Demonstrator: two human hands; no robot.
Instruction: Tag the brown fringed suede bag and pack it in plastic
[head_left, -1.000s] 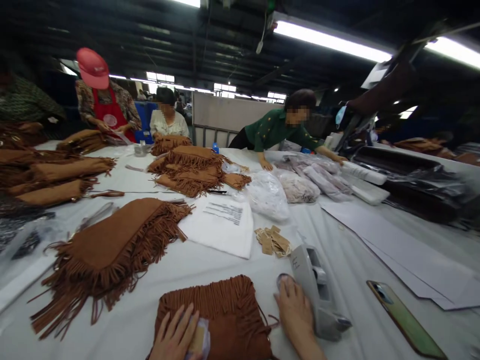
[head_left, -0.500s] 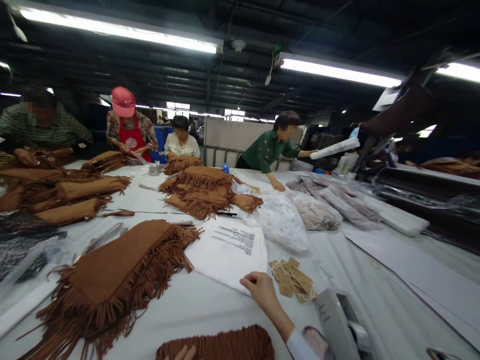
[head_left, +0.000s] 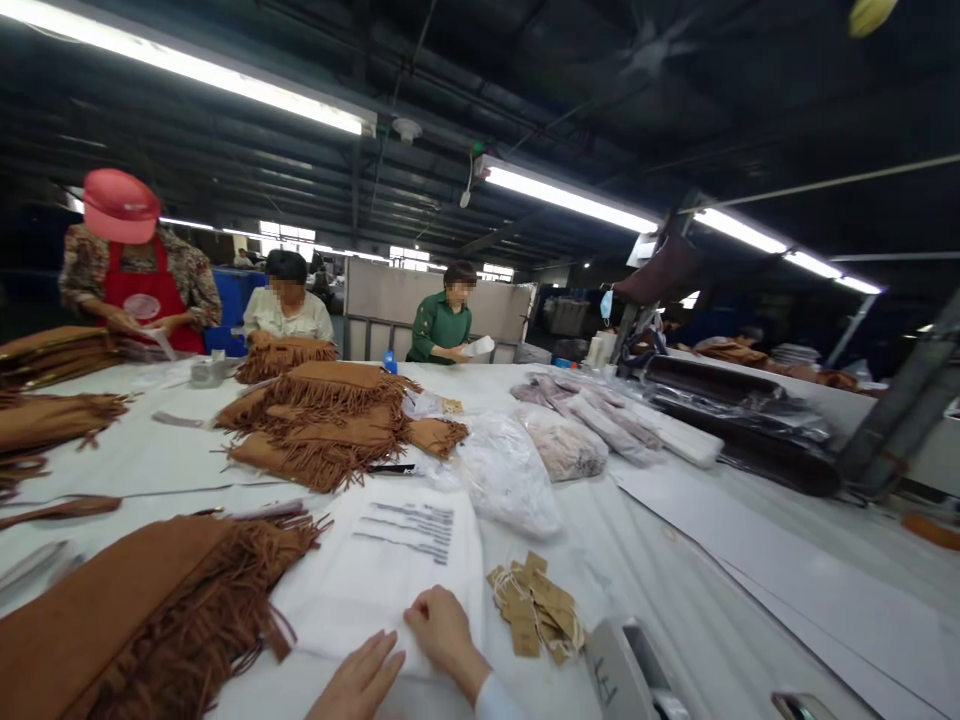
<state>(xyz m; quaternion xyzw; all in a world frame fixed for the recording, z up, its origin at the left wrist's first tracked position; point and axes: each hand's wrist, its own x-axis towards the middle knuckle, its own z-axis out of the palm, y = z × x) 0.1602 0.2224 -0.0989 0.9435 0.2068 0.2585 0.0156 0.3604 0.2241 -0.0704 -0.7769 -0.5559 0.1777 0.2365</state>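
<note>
Near the bottom centre, my right hand (head_left: 444, 630) is closed, with fingertips pinched over the lower edge of a white cloth or sheet (head_left: 330, 570); what it may hold is too small to make out. Just left of it, my left hand (head_left: 361, 678) has its fingers stretched out and rests by the same edge. Dark thin strips (head_left: 412, 530) lie in rows on the white piece. Tan paper tags (head_left: 534, 606) with white strings sit to the right. A large brown fringed suede piece (head_left: 150, 600) lies at the left.
A grey dispenser (head_left: 626, 665) stands at the bottom right. Brown fringed pieces (head_left: 330, 410) are piled farther back, beside clear plastic bags (head_left: 506, 475). Several people work across the table, one in a green shirt (head_left: 433, 325).
The view has turned right. My left hand has moved off a brown fringed piece, now out of view, to beside my right hand. The person in green has drawn back upright with the white roll.
</note>
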